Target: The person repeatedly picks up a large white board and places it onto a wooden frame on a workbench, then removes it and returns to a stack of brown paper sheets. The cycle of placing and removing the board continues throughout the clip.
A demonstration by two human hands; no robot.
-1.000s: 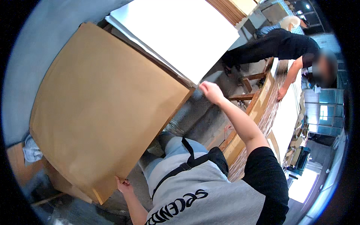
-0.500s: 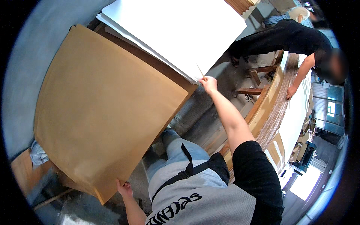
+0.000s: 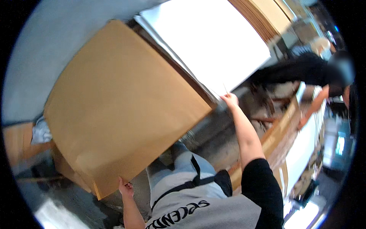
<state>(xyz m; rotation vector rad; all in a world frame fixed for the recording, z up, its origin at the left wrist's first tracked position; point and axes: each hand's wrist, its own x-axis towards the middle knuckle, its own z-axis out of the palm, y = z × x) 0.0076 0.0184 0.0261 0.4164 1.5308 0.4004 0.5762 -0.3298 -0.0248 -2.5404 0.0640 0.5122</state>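
Brown sheet, large, one: spread to the front and left, its near edge reaching toward the wearer's legs. Its support was mostly hidden. By that reach, it was judged to have been set so that the edge could be grasped without a step being taken.

Left grip, bare: closed in a pinch on the near edge, close to the lower corner, thumb laid on top and fingers curled beneath. A light hold was apparently chosen so that the edge would be steadied without being creased.

Right grip, bare, arm extended: closed by the fingertips on a thin stick, pale, its free end pointed upward. So slight an item was probably best held that way. Contact with the white stack could not be determined.

White stack, sheets: placed just beside the brown sheet, perhaps to keep both within arm's length.

Brown stack: set beyond the white.

Table, long, at right: leaned over by a co-worker in dark clothing.

Cloth, crumpled: left at far left.
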